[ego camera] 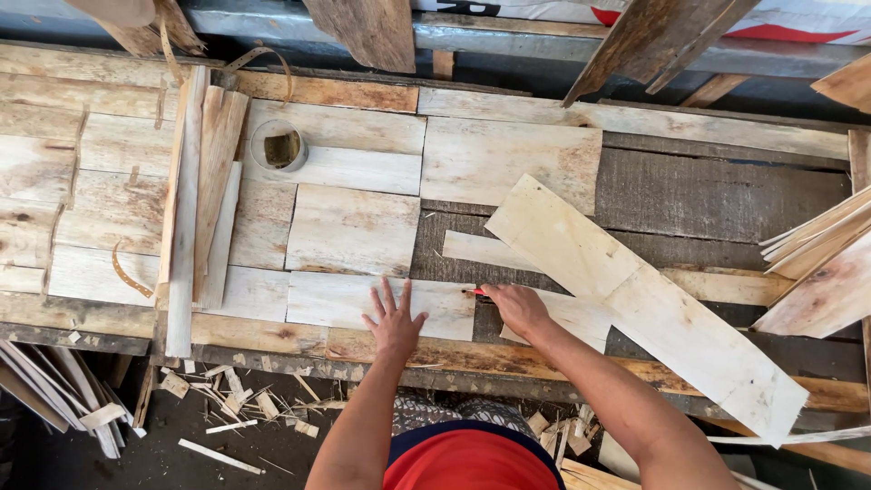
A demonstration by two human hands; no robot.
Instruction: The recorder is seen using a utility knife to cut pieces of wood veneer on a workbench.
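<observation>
Veneer sheet (381,304) lies at the table's (726,195) near edge under the spread, flat left hand (393,319); right hand (515,307) grips a small red tool (477,292) beside it

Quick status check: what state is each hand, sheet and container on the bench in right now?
left hand: open, fingers spread, flat on a veneer sheet
right hand: closed on a small red-tipped tool
long veneer strip: lying diagonally, overhanging the bench edge
round container: upright, open-topped
</observation>
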